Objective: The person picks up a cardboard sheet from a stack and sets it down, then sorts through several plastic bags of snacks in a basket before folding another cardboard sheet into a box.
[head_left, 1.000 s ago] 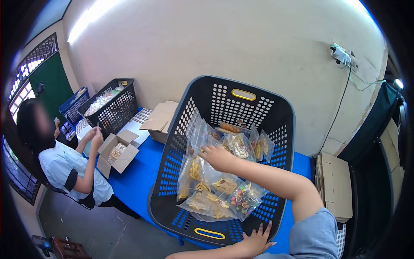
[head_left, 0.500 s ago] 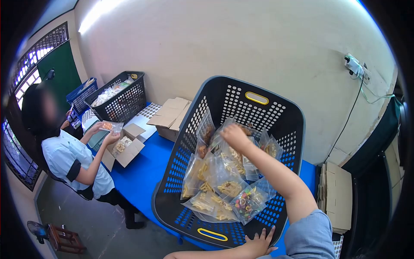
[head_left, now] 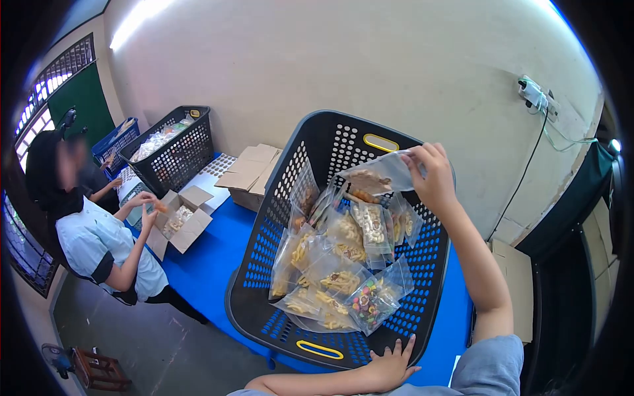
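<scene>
A large black plastic basket with yellow-rimmed handles stands in front of me on a blue-covered table. Inside lie several clear bags of yellowish snacks and one bag of colourful round sweets. My right hand pinches the top corner of a clear snack bag with brown contents, held up at the basket's far right part. My left hand rests with spread fingers on the basket's near rim, holding nothing.
On the left a co-worker handles a small bag above an open cardboard box. Another black basket full of bags and a blue basket stand behind. A closed carton sits beside my basket. Flattened cardboard leans at right.
My right hand has risen from the pile and moved right, lifting a snack bag by its corner. My left hand stays on the near rim. The view has shifted slightly.
</scene>
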Demonstrator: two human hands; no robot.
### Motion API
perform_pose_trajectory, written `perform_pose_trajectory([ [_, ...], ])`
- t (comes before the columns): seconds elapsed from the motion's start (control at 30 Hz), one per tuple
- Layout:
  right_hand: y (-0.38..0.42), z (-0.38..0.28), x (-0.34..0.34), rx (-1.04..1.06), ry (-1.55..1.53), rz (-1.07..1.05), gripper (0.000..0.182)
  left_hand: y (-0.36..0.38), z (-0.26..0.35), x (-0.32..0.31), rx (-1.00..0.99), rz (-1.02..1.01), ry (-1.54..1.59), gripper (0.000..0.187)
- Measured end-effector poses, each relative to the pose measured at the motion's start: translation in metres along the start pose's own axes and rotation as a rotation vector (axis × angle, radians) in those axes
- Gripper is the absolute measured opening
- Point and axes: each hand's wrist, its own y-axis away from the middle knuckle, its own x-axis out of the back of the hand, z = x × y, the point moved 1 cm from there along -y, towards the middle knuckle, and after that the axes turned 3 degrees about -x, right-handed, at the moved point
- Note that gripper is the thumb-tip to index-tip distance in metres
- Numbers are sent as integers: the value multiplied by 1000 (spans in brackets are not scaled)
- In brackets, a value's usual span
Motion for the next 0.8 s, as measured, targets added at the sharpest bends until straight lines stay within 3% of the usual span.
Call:
perform_pose_trajectory([
  [0.07, 1, -19, 23, -30, -15, -8, 9, 1, 2, 5, 8, -9, -9, 81],
  [0.2, 28, -45, 35, -373, -311, -345, 13, 0, 4, 10, 23, -47, -24, 81],
  [0.27, 52, -46, 24, -398, -275, -481, 8, 1, 5, 9, 23, -34, -21, 80],
  [0.33, 86, -34, 4, -360, -268, -671, 15, 1, 6, 9, 44, -16, -43, 80],
  [0.4, 115, -25, -13, -491, -261, -965, 16, 2, 7, 11, 44, -21, -48, 80],
  [0.6, 163, -22, -30, -622, -312, -1329, 36, 3, 6, 10, 34, -20, -49, 81],
  [0.67, 176, -18, -36, -523, -105, -1661, 47, 3, 7, 11, 32, -21, -44, 81],
  [0.8, 188, -11, -46, -558, -10, -1734, 27, 4, 7, 11, 38, -19, -42, 81],
])
